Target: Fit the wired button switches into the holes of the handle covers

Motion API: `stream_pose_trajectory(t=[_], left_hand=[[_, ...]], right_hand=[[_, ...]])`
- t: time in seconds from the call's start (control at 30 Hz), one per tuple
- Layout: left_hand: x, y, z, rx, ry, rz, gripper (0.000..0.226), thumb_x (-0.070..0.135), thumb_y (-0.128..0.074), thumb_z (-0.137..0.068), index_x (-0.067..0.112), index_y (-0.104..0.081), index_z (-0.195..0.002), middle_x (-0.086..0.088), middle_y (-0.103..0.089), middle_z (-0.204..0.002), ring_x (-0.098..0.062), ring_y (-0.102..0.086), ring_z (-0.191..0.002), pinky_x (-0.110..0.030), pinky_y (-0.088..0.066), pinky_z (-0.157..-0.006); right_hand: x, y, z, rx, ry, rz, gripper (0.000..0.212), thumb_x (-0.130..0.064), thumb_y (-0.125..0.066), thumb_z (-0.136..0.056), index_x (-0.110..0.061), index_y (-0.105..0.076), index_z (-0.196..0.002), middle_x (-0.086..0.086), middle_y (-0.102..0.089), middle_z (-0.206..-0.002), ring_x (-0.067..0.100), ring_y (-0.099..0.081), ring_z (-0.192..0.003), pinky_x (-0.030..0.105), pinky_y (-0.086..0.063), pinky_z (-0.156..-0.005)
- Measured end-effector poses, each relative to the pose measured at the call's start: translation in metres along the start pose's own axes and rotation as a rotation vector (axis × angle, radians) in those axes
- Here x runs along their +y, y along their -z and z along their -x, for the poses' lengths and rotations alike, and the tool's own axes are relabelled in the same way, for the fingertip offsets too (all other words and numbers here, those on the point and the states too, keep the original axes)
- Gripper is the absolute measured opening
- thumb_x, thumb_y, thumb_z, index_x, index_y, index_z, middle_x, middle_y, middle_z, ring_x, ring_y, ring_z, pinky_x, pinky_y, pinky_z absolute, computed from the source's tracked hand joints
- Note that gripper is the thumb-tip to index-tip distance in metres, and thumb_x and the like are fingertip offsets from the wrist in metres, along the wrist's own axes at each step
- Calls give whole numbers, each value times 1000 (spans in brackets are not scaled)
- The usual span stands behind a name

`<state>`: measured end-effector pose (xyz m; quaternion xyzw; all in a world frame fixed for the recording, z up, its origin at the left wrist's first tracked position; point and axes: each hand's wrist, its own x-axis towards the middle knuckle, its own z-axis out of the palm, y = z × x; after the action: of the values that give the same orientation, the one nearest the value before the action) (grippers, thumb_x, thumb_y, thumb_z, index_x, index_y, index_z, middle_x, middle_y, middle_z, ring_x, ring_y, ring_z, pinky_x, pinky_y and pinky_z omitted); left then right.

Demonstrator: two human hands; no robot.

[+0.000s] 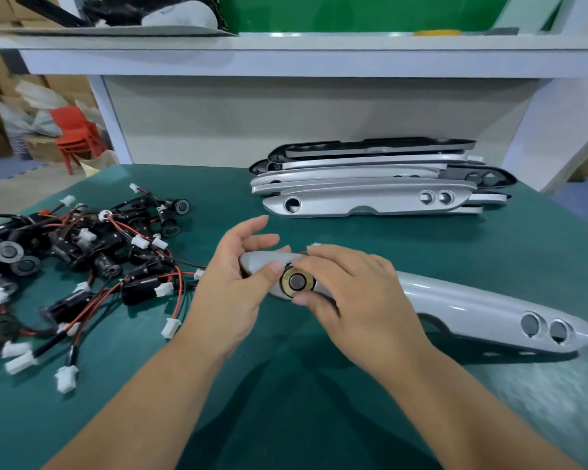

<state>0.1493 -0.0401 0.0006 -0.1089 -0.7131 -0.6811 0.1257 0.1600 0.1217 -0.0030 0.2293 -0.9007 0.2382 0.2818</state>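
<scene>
At the long handle cover's (472,307) left end, right hand (350,293) pinches the button switch (297,282); left hand (231,290) grips the cover.

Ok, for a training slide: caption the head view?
The left hand steadies a silver handle cover while the right hand seats a button switch in its end hole.

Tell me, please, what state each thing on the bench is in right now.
Handle cover: left end held by the left hand.
Button switch: in the cover's end hole, pinched by the right hand.
Two far holes: empty.
Pile of switches: loose, tangled, unfitted.
Stack of covers: visible holes empty.
</scene>
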Motion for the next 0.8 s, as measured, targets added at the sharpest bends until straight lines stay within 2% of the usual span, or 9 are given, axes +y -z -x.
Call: stream_pose_trajectory(t=[0.13,0.2,0.27,0.37,0.57,0.63,0.7,0.8], left_hand=[[0,0,0,14,7,22,42,20,-60,-76,44,-56,-110,7,-62,-113,-16,-63,-110,-46,-46,-101],[0,0,0,18,4,14,42,21,-60,-75,44,-56,-110,10,-63,-110,-16,-63,-110,-47,-45,-102],[-1,-2,0,10,-5,32,41,20,-60,-76,41,-57,-111,10,-63,-108,-16,-64,-110,-47,-45,-102],[-1,-3,-1,5,-17,88,40,16,-59,-76,36,-57,-110,10,-64,-105,-16,-65,-108,-44,-47,-99],[1,0,-1,-2,-3,165,44,12,-59,-75,33,-55,-114,3,-62,-110,-19,-66,-108,-44,-47,-98],[1,0,0,-39,2,80,50,17,-64,-73,40,-53,-115,6,-61,-114,-12,-65,-108,-40,-48,-98],[1,0,2,-70,3,-91,55,27,-69,-69,54,-50,-113,16,-60,-114,-8,-63,-105,-38,-49,-97],[3,0,2,-74,11,-225,56,35,-69,-68,65,-46,-109,23,-59,-113,-11,-62,-103,-40,-48,-97]], right_hand=[[2,4,0,1,80,65,35,-31,-59,-83,-30,-65,-117,-4,-62,-121,22,-61,-104,39,-41,-86],[4,6,0,-6,65,36,42,-42,-63,-79,-32,-63,-120,-7,-59,-121,17,-55,-108,35,-37,-89],[2,4,0,41,40,2,47,-49,-68,-72,-31,-65,-115,-7,-58,-111,13,-48,-103,32,-34,-87],[-3,1,-1,131,60,0,38,-39,-71,-73,-26,-69,-108,-6,-60,-99,13,-45,-97,31,-33,-84],[4,12,-3,-55,80,-142,46,-19,-64,-79,-28,-59,-124,-19,-59,-117,5,-42,-109,27,-29,-94],[8,14,-5,-99,78,-148,48,-15,-65,-81,-29,-58,-125,-20,-58,-119,5,-44,-113,32,-32,-98],[10,16,-5,-135,63,-136,49,-17,-69,-82,-30,-55,-128,-19,-57,-122,6,-45,-118,38,-34,-101],[17,24,-5,-182,-23,-144,57,-35,-69,-82,-35,-46,-135,-17,-50,-132,5,-41,-124,38,-33,-105]])
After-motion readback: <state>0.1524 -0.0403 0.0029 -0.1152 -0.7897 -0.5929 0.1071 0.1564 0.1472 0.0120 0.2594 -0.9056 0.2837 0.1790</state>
